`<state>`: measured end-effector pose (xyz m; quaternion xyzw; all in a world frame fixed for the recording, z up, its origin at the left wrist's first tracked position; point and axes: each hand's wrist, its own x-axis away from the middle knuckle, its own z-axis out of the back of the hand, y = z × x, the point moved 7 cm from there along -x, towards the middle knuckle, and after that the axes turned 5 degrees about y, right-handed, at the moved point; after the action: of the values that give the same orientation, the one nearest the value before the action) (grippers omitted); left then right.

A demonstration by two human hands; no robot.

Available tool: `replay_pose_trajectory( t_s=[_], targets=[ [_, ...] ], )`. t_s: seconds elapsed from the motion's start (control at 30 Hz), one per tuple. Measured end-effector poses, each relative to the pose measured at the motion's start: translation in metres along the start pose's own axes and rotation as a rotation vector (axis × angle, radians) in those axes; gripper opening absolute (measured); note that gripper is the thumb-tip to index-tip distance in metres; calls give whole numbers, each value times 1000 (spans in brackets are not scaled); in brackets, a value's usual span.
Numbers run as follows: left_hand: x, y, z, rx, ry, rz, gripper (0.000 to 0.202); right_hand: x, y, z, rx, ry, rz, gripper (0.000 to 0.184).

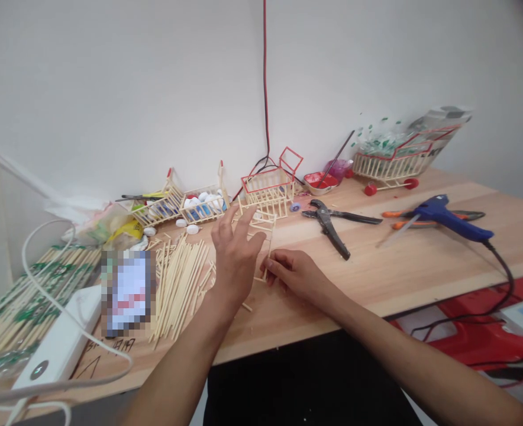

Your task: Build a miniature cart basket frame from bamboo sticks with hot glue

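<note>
My right hand [296,273] pinches the lower end of a small wooden stick frame [269,235] between thumb and fingers. The frame is built of thin pale sticks and stands tilted over the table; my hands hide part of it. My left hand [236,251] is just left of the frame with its fingers spread, and I cannot tell whether a fingertip touches it. A heap of loose wooden sticks [182,290] lies left of my left hand. Behind the hands stands a little stick cart with a red rim [268,182].
Pliers [328,228], a blue glue gun [443,219] and orange-handled pliers [397,219] lie to the right. Farther back are a red paint dish [320,182] and a filled stick cart [383,168]. A phone [128,293] and white power strip [61,340] lie left.
</note>
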<state>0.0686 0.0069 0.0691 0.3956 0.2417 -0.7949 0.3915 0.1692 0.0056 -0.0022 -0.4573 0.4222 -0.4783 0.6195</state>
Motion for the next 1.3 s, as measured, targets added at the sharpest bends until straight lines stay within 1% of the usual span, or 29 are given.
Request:
replay_pose_trajectory(
  t_s=[0.17,0.37,0.57,0.87,1.13,1.3],
  targets=[
    [1,-3,-2,27,-18,32,12,0,2,1,-2,3,-8,25],
    [1,-2,0,33,0,28,12,0,7,-1,-50,-5,-40,24],
    [1,-3,0,55,1,53,13,-1,10,-4,-76,-23,-57,24],
    [0,-2,2,32,20,20,12,-1,10,-4,-100,-30,-49,22],
    [1,-4,0,56,13,36,12,-1,11,-5,-108,-32,-47,23],
    [0,-3,3,81,-1,53,11,-1,11,-4,-96,-28,-37,25]
  ],
)
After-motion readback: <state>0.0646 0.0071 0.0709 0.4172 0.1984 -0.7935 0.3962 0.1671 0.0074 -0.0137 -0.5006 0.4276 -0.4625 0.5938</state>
